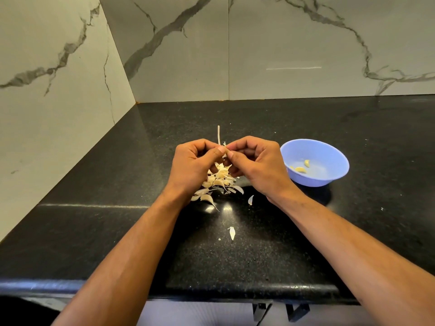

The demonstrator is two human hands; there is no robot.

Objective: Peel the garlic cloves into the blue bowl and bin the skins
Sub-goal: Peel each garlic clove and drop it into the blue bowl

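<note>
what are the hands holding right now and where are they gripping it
Both the left hand and right hand pinch a garlic clove between thumb and fingers; its pale tip shows above them. Exact grip points are hidden.

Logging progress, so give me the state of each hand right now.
Left hand: closed, pinching the garlic clove between the hands.
Right hand: closed, pinching the same clove.
</note>
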